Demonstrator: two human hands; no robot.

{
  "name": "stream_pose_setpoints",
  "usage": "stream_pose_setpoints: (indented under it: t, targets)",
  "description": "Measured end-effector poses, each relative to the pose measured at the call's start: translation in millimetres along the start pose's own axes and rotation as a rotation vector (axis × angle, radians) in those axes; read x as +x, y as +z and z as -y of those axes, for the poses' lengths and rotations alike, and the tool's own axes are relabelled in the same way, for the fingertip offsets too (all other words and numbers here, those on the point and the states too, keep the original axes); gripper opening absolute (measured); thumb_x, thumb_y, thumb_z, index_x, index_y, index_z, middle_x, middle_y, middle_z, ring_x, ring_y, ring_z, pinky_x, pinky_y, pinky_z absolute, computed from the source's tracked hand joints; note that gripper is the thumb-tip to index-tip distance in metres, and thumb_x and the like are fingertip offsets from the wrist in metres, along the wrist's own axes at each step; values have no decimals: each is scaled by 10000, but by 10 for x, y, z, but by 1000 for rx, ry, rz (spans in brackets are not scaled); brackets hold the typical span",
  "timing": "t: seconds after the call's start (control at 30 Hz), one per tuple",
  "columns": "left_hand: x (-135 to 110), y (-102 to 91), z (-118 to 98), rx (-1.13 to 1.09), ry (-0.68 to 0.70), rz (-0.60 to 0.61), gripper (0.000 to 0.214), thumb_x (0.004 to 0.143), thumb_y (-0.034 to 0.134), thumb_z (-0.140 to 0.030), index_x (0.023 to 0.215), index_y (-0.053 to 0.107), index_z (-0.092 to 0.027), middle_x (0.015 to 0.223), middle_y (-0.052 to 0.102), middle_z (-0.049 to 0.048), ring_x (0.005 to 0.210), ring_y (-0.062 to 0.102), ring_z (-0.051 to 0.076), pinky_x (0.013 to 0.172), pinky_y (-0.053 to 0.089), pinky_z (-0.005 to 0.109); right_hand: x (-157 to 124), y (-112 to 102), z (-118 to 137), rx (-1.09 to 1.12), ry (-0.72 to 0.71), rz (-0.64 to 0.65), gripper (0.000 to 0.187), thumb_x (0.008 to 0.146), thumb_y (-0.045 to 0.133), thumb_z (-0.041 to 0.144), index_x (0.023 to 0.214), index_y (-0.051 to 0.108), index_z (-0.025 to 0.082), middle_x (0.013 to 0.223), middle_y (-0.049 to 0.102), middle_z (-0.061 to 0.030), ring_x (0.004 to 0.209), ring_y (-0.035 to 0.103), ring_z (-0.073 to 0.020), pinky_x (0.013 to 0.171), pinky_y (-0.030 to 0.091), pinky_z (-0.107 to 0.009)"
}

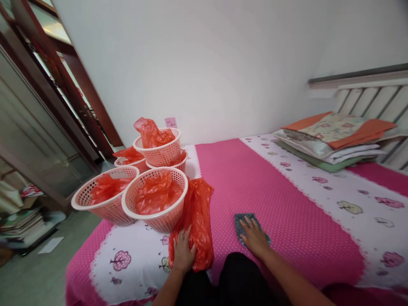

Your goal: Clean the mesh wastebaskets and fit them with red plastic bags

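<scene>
My left hand (184, 253) rests on a red plastic bag (200, 212) spread lengthwise on the bed, its fingers apart. Flat on a small folded dark grey cloth (244, 223) lies my right hand (256, 239), fingers stretched out. Just beyond my left hand stands a pale pink perforated plastic basket (155, 191) with a crumpled red bag inside. A similar basket (106, 191) beside it also holds red plastic.
Behind these, another pink basket (162, 154) sits stacked on a lower one, with red plastic in it. Folded bedding (331, 136) is piled at the right by a white radiator (376, 102). A pink dotted bedspread (229, 170) covers the bed; its left edge drops to the floor.
</scene>
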State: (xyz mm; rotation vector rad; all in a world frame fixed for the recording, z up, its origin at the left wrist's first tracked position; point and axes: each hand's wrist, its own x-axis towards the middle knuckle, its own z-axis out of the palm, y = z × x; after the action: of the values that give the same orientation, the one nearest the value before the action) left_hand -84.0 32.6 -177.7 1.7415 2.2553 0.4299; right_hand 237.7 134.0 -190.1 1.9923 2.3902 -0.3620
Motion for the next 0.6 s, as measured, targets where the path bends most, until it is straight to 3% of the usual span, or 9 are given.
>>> stream_pose_setpoints:
  t: [0.1, 0.2, 0.27, 0.33, 0.4, 0.43, 0.53, 0.6]
  targets:
    - [-112, -85, -100, 14, 11, -183, 635, 1000, 436, -272, 1624, 411, -158, 1722, 362, 161, 1619, 266, 330, 1300, 245, 577, 26, 71, 106, -11, 9, -33, 691, 968, 487, 289, 1648, 400, 206, 1763, 260, -113, 1614, 212, -415, 1242, 246, -620]
    - [-177, -196, -451, 80, 163, -434, 575, 1024, 457, -317, 1590, 485, -218, 1728, 355, 152, 1630, 214, 377, 1287, 208, 676, 18, 143, 144, -44, -5, -81, 681, 979, 472, 294, 1651, 396, 210, 1761, 267, -112, 1611, 218, -414, 1240, 236, -629]
    - [-115, -250, -750, 152, 434, -372, 579, 1019, 502, -315, 1597, 475, -323, 1764, 294, 81, 1646, 156, 363, 1299, 121, 695, 8, 174, 146, -60, 0, -100, 677, 989, 456, 303, 1655, 386, 206, 1761, 264, -115, 1611, 219, -416, 1241, 225, -640]
    - [49, -261, -970, 209, 620, -106, 580, 996, 572, -422, 1571, 493, -416, 1777, 259, -3, 1656, 112, 341, 1304, 6, 692, 1, 189, 141, -64, 10, -109, 678, 991, 450, 306, 1658, 381, 203, 1760, 264, -118, 1611, 223, -414, 1242, 221, -643]
    - [271, -225, -1019, 236, 516, 102, 631, 935, 641, -552, 1542, 531, -420, 1775, 251, -18, 1660, 79, 339, 1288, -89, 685, -4, 196, 133, -58, 4, -120, 678, 989, 453, 315, 1655, 388, 203, 1756, 275, -116, 1610, 231, -410, 1245, 222, -634]
    - [380, -194, -975, 242, 407, 133, 679, 913, 659, -573, 1551, 533, -378, 1775, 247, 24, 1656, 80, 367, 1271, -97, 712, -5, 200, 128, -51, -4, -124, 676, 987, 455, 321, 1651, 397, 204, 1753, 283, -115, 1608, 236, -410, 1246, 220, -632]
    - [605, -79, -677, 232, 131, 129, 774, 941, 607, -523, 1633, 418, -232, 1761, 209, 193, 1618, 152, 489, 1200, 71, 838, -5, 217, 107, -30, -23, -144, 672, 982, 455, 317, 1643, 414, 204, 1750, 288, -116, 1605, 249, -410, 1252, 204, -635]
    - [652, -1, -467, 199, 26, 125, 785, 980, 530, -523, 1674, 319, -222, 1764, 196, 204, 1607, 205, 486, 1214, 170, 787, 4, 236, 95, -20, -22, -145, 673, 979, 452, 308, 1644, 415, 209, 1752, 280, -115, 1604, 253, -409, 1254, 195, -642]
